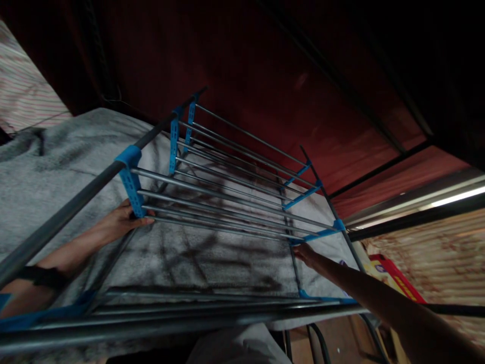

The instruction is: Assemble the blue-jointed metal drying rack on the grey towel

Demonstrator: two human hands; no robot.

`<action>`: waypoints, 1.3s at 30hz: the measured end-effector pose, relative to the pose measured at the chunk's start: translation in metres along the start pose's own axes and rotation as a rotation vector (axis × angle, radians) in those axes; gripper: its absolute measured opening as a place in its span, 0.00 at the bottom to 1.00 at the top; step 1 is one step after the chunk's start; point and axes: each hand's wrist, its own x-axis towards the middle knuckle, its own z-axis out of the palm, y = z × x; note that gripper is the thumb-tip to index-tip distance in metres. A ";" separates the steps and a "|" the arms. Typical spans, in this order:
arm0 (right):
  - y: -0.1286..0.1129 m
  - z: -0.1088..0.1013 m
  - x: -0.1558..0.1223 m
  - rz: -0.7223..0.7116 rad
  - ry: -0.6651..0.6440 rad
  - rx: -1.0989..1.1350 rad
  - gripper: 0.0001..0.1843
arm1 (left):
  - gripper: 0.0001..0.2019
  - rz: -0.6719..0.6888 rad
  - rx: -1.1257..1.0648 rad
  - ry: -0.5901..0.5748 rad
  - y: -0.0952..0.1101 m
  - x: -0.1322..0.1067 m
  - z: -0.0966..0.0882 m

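Left of centre in the frame, pinching the lower end of a blue bracket (132, 187) between thumb and fingers with the left hand (123, 220), wearing a dark wristband (41, 275). Right of centre, reaching in from the lower right corner with the right hand (306, 254) to touch the right-side bracket (322, 234) near its lower end; too shadowed to tell whether pinching or merely steadying. Across the middle, between both hands: a grey tubular rack (227, 197), with slim rails fixed into blue brackets at each end. Touched at opposite ends, probably to keep so wide a frame from tipping or twisting. Along the lower edge, nearer the body: more rails (212, 306), running side by side. Behind and beneath: a grey blanket (76, 151), perhaps useful as padding. Further out: dark red sheeting (246, 60) at top, striped cloth (34, 86) at upper left, and a ridged panel (450, 237) at right.
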 end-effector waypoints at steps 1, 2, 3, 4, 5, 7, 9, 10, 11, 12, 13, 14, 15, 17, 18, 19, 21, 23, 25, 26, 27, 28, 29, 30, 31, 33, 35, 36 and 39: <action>0.001 0.000 0.000 0.012 -0.025 0.039 0.30 | 0.39 -0.008 -0.011 -0.007 0.003 -0.001 0.000; 0.003 -0.001 0.000 0.027 -0.050 0.077 0.32 | 0.39 -0.015 -0.021 -0.015 0.005 -0.002 -0.001; 0.005 -0.003 0.001 0.042 -0.072 0.110 0.32 | 0.40 -0.023 -0.030 -0.020 0.007 -0.003 -0.001; 0.007 -0.004 0.002 0.056 -0.089 0.134 0.33 | 0.41 -0.032 -0.038 -0.023 0.009 -0.004 -0.001; 0.010 -0.005 0.004 0.063 -0.102 0.148 0.33 | 0.41 -0.040 -0.045 -0.020 0.011 -0.004 -0.002; 0.020 -0.007 0.011 0.067 -0.118 0.173 0.31 | 0.42 -0.050 -0.061 -0.011 0.014 -0.005 -0.002; 0.031 -0.008 0.018 0.061 -0.090 0.204 0.29 | 0.42 -0.042 -0.058 0.000 0.016 -0.006 -0.002; 0.036 -0.008 0.021 0.060 -0.066 0.217 0.28 | 0.42 -0.034 -0.054 0.004 0.017 -0.006 -0.002; 0.042 -0.008 0.024 0.059 -0.043 0.227 0.27 | 0.41 -0.028 -0.050 0.005 0.018 -0.007 -0.003; 0.046 -0.008 0.026 0.061 -0.029 0.233 0.28 | 0.41 -0.026 -0.047 0.005 0.018 -0.007 -0.003; 0.050 -0.008 0.028 0.061 -0.024 0.239 0.28 | 0.41 -0.030 -0.047 0.007 0.019 -0.008 -0.003; 0.052 -0.009 0.030 0.061 -0.025 0.244 0.30 | 0.41 -0.037 -0.050 0.005 0.020 -0.008 -0.004; 0.054 -0.010 0.032 0.065 -0.032 0.247 0.31 | 0.41 -0.045 -0.054 0.000 0.020 -0.008 -0.004; 0.056 -0.013 0.036 0.079 -0.043 0.253 0.32 | 0.42 -0.056 -0.063 -0.013 0.022 -0.009 -0.004; 0.055 -0.015 0.039 0.089 -0.047 0.254 0.32 | 0.43 -0.059 -0.070 -0.019 0.023 -0.009 -0.004; 0.055 -0.017 0.041 0.103 -0.052 0.252 0.32 | 0.43 -0.061 -0.079 -0.023 0.024 -0.010 -0.004; 0.052 -0.020 0.047 0.136 -0.067 0.240 0.31 | 0.43 -0.069 -0.096 -0.024 0.026 -0.011 -0.004; 0.049 -0.023 0.052 0.174 -0.094 0.219 0.29 | 0.43 -0.073 -0.103 -0.019 0.029 -0.012 -0.005; 0.046 -0.026 0.057 0.211 -0.126 0.194 0.27 | 0.42 -0.074 -0.093 -0.017 0.033 -0.013 -0.005; 0.044 -0.028 0.060 0.226 -0.143 0.181 0.27 | 0.42 -0.071 -0.084 -0.019 0.034 -0.014 -0.006; 0.042 -0.029 0.062 0.240 -0.159 0.169 0.26 | 0.42 -0.069 -0.078 -0.020 0.035 -0.015 -0.007; 0.040 -0.030 0.063 0.250 -0.172 0.156 0.26 | 0.42 -0.066 -0.073 -0.025 0.036 -0.015 -0.007; 0.038 -0.031 0.065 0.257 -0.182 0.143 0.26 | 0.42 -0.060 -0.068 -0.031 0.036 -0.015 -0.008; 0.036 -0.031 0.066 0.260 -0.188 0.131 0.26 | 0.41 -0.054 -0.063 -0.034 0.036 -0.015 -0.008; 0.035 -0.031 0.066 0.260 -0.189 0.120 0.26 | 0.41 -0.047 -0.060 -0.032 0.035 -0.015 -0.008; 0.030 -0.029 0.066 0.258 -0.183 0.096 0.25 | 0.41 -0.035 -0.061 -0.023 0.034 -0.015 -0.008; 0.025 -0.025 0.065 0.252 -0.173 0.072 0.24 | 0.42 -0.027 -0.062 -0.021 0.032 -0.014 -0.007; 0.023 -0.023 0.064 0.249 -0.168 0.059 0.23 | 0.42 -0.026 -0.058 -0.023 0.031 -0.014 -0.007; 0.014 -0.017 0.057 0.240 -0.160 0.029 0.22 | 0.42 -0.013 -0.031 -0.024 0.030 -0.013 -0.007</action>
